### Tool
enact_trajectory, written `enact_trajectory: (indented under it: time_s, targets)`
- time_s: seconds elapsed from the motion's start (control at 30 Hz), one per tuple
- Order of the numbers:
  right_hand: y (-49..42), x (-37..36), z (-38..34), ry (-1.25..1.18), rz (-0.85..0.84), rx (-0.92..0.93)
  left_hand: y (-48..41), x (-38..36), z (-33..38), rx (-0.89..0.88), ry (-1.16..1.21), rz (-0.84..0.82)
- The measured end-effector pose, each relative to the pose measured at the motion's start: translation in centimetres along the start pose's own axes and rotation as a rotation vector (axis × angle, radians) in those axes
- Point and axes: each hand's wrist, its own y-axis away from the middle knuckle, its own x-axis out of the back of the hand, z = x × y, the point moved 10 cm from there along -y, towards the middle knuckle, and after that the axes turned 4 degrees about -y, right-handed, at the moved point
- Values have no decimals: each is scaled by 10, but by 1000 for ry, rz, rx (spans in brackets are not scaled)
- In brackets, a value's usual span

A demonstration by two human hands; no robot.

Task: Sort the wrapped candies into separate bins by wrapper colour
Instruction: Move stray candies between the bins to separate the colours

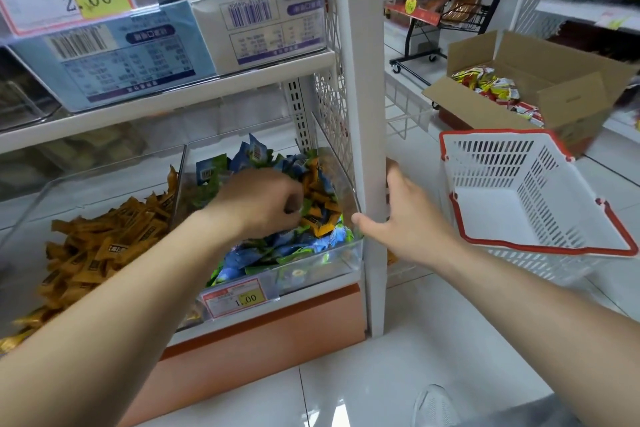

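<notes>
Pick step: left hand (263, 201) curls onto orange candies (320, 215), hold unclear, right hand (407, 218) clasps post (367, 107); next, lift 1 leftward to bin (90, 180).

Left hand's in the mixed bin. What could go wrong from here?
Orange candies lie tangled with blue and green ones under the left hand, so a grab may carry wrong colours into the orange bin.
The pile is heaped near the mixed bin's clear front wall; raking could spill candies over it.
The right hand grips the post, so sorting is one-handed.
</notes>
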Motion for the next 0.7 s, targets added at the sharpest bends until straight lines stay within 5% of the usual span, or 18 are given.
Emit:
enact_trajectory:
  time_s: [0.13, 0.4, 0.53, 0.7]
  targets:
    - [1, 1, 1, -12, 6, 10, -21, -19, 27, -9, 283, -46]
    - [1, 0, 4, -13, 3, 2, -35, -75, 18, 49, 15, -303]
    - [5, 0, 3, 67, -26, -40, -35, -64, 24, 17, 58, -126]
    - [23, 8, 12, 456, -111, -215, -28, -49, 15, 21, 288, -35]
